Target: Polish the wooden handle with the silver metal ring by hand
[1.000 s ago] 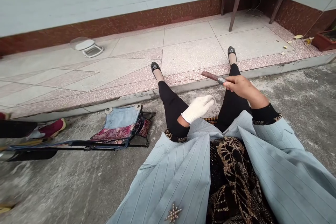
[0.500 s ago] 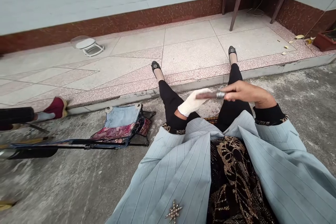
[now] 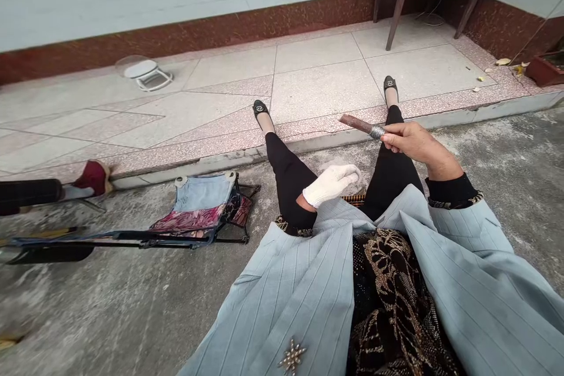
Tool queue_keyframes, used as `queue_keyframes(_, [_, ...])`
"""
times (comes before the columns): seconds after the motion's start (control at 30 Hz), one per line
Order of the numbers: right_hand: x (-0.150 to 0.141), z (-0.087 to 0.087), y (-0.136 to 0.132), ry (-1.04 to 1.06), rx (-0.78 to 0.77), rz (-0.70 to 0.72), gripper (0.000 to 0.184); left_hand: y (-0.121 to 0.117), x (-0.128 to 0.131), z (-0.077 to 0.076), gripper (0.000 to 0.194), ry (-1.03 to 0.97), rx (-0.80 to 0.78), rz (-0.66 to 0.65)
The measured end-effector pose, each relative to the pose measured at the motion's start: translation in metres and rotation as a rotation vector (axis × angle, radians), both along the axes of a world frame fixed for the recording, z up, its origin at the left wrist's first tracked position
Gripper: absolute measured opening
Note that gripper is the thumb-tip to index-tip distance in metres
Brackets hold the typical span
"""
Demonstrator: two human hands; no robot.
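Your right hand is closed on one end of the stick, with wire wound just beside your fingertips. The stick's bare end juts out beyond your gloved left hand, its fingers half curled; whether they grip the wire's loose strand, I cannot tell.

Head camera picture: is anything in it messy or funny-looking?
Yes. Small pale scraps lie scattered on the tiled ledge near the reddish planter, like litter. Also, the left hand wears a white glove while the right hand, holding a wire-wrapped brown stick, is bare, which looks mismatched.
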State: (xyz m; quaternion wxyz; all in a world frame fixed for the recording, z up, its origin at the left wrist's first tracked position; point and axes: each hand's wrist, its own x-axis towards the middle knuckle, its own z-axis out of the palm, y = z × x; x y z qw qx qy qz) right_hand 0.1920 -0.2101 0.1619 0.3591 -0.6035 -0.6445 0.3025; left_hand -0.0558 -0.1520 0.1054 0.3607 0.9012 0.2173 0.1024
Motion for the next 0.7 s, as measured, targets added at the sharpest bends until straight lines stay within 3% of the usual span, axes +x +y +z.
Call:
queue_keyframes(0.17, [-0.008,0.000,0.002,-0.558,-0.091,-0.073,0.027,0.002,-0.005,0.014,0.031,0.159,0.398,-0.053])
queue_keyframes(0.27, [-0.015,0.002,0.002,-0.747,-0.245,0.099,0.024,0.013,-0.008,0.032,0.029,0.212,0.569,-0.041])
queue_keyframes(0.33, [-0.018,0.004,0.000,-0.673,-0.322,0.363,0.022,0.021,-0.007,0.042,0.028,0.186,0.569,-0.022])
queue_keyframes(0.4, [-0.018,0.008,-0.004,-0.464,-0.350,0.626,0.023,0.028,-0.003,0.044,0.026,0.089,0.446,-0.055])
queue_keyframes(0.47, [-0.017,0.012,-0.008,-0.214,-0.318,0.714,0.027,0.029,0.004,0.039,0.026,-0.037,0.223,-0.070])
queue_keyframes(0.53, [-0.014,0.015,-0.012,0.010,-0.212,0.582,0.029,0.025,0.010,0.027,0.026,-0.137,0.000,0.000])
queue_keyframes(0.63, [-0.010,0.015,-0.011,0.222,-0.025,0.264,0.024,0.015,0.014,0.009,0.031,-0.140,-0.050,0.065])
queue_keyframes(0.7, [-0.008,0.010,-0.007,0.244,0.047,0.125,0.024,0.008,0.013,0.004,0.029,-0.080,-0.074,0.051])
